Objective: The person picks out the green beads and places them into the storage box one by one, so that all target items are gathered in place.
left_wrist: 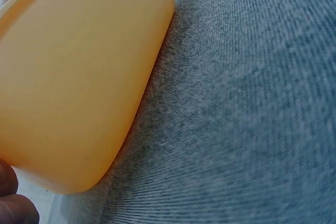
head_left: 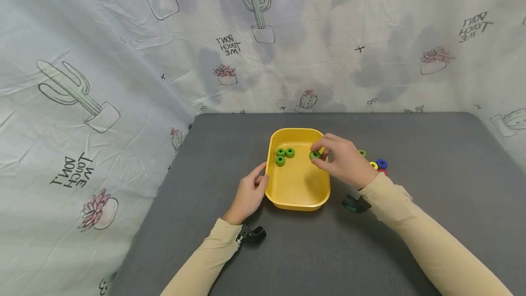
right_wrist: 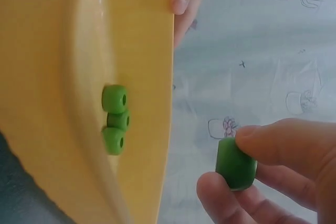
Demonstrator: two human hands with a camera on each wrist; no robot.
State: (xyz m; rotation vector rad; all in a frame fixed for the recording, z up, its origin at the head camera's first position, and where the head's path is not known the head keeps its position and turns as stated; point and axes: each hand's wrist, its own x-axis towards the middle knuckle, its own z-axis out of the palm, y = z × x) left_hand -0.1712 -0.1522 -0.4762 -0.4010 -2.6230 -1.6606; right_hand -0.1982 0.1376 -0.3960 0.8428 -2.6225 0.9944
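Note:
A yellow tray sits mid-table with three green beads inside, near its far left corner. My right hand hovers over the tray's right side and pinches a fourth green bead between thumb and fingers; the right wrist view shows that bead held above the tray, with the three beads below. My left hand rests against the tray's left rim, fingers touching its outer wall.
Loose beads lie on the grey table right of the tray: green, yellow, blue and red. A cactus-print cloth hangs behind and to the left of the table.

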